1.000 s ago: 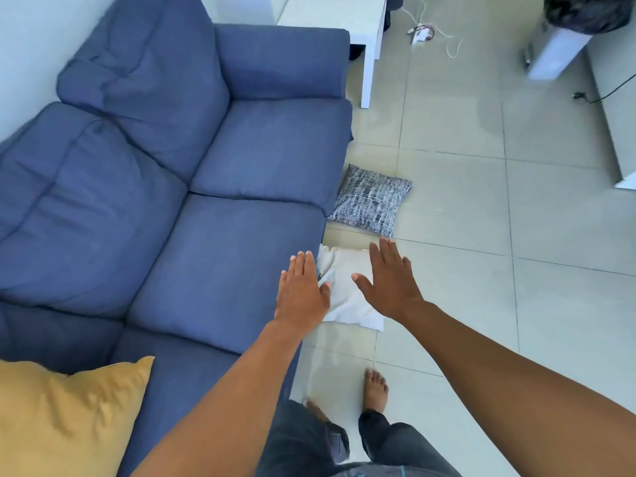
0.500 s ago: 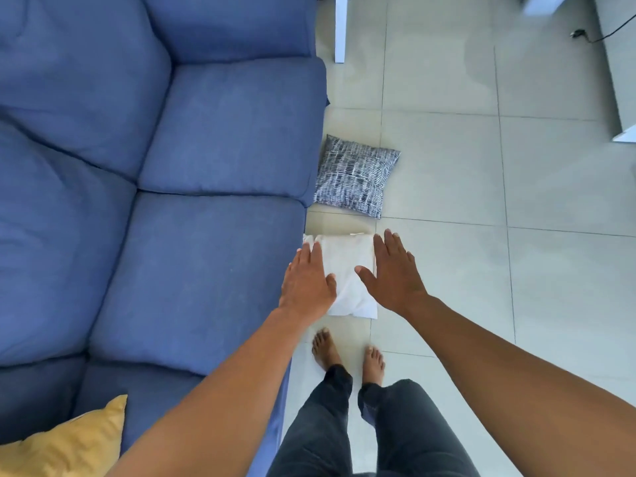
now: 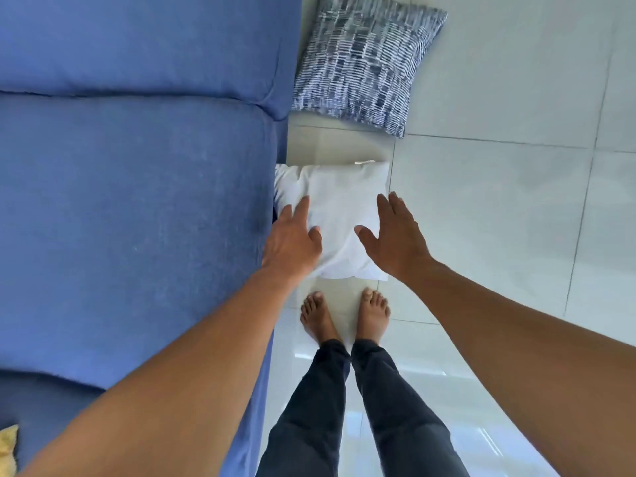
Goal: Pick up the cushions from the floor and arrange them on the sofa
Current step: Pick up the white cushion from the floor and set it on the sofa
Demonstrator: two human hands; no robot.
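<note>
A white cushion (image 3: 339, 208) lies flat on the tiled floor against the front of the blue sofa (image 3: 137, 218). My left hand (image 3: 292, 242) hovers over the cushion's left edge, fingers spread, holding nothing. My right hand (image 3: 395, 239) is over its right edge, also open with fingers apart. Farther along the floor lies a dark blue cushion with a white dash pattern (image 3: 368, 60), beside the sofa's front. A corner of a yellow cushion (image 3: 8, 445) shows on the sofa at the bottom left.
My bare feet (image 3: 344, 315) stand just below the white cushion, close to the sofa front. Pale glossy floor tiles (image 3: 499, 201) stretch to the right.
The view has dropped lower and closer to the floor. Both open hands have come down to the sides of the white cushion. The yellow cushion has slid almost out of view.
</note>
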